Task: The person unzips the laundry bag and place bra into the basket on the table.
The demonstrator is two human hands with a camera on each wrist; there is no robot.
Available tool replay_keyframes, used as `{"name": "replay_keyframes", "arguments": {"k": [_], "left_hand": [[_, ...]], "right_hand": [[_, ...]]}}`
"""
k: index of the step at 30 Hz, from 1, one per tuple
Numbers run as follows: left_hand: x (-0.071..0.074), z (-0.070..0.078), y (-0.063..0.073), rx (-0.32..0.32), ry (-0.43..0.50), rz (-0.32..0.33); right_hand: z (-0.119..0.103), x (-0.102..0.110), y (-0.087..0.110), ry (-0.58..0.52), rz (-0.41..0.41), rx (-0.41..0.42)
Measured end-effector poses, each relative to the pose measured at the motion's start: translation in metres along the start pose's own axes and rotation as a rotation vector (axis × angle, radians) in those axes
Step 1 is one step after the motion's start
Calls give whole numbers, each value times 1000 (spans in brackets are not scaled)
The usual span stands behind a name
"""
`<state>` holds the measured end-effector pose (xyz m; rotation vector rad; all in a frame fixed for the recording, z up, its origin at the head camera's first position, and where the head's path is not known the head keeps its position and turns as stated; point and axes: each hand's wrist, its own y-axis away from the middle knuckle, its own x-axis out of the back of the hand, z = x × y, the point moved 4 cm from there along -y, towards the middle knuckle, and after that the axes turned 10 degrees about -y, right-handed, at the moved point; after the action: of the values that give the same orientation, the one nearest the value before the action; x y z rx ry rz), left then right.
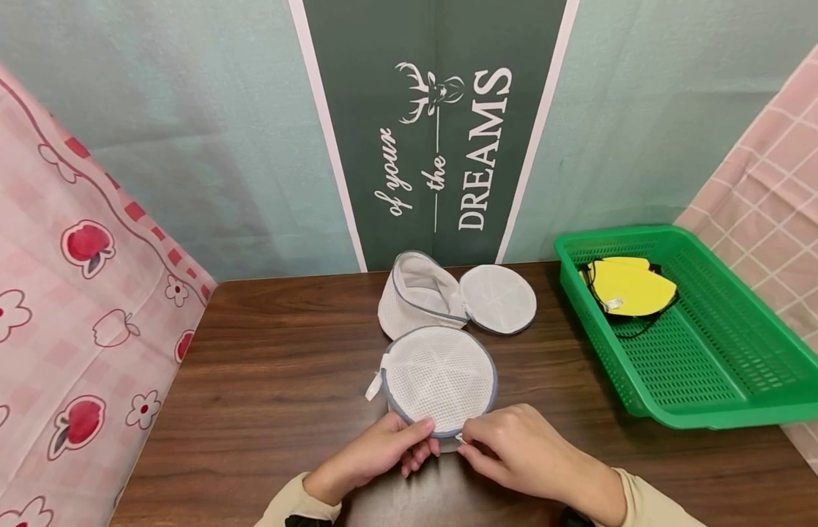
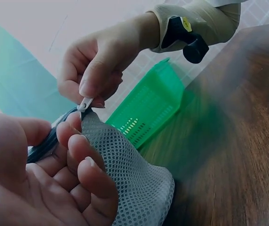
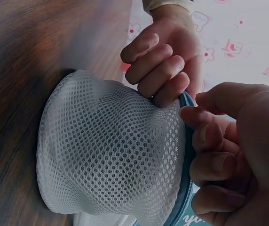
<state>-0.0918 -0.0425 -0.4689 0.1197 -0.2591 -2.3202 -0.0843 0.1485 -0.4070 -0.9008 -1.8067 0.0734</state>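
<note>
Head view: we find a white mesh bag [image 1: 441, 380] at lower centre of the frame, its round lid lying over the top. Left hand [image 1: 398, 448] pinches the blue-grey rim, thumb above, fingers curled below. Right hand [image 1: 521, 454] has thumb and forefinger closed on a small white zipper pull [image 2: 85, 104], which we see clearly in the left wrist view. Near centre we note a second mesh bag [image 1: 409, 311], lid open; at right, a green basket [image 1: 731, 373] holding yellow items [image 1: 629, 285].
</note>
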Motion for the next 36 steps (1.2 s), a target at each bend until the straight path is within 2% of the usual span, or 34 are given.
{"name": "replay_keyframes", "arguments": {"k": [15, 24, 36], "left_hand": [[1, -4, -1, 8, 31, 19], [1, -4, 1, 4, -6, 28], [0, -4, 2, 7, -9, 30]], "right_hand": [[2, 3, 2, -3, -1, -20], [3, 3, 3, 29, 6, -52], [6, 6, 5, 56, 36, -35]]}}
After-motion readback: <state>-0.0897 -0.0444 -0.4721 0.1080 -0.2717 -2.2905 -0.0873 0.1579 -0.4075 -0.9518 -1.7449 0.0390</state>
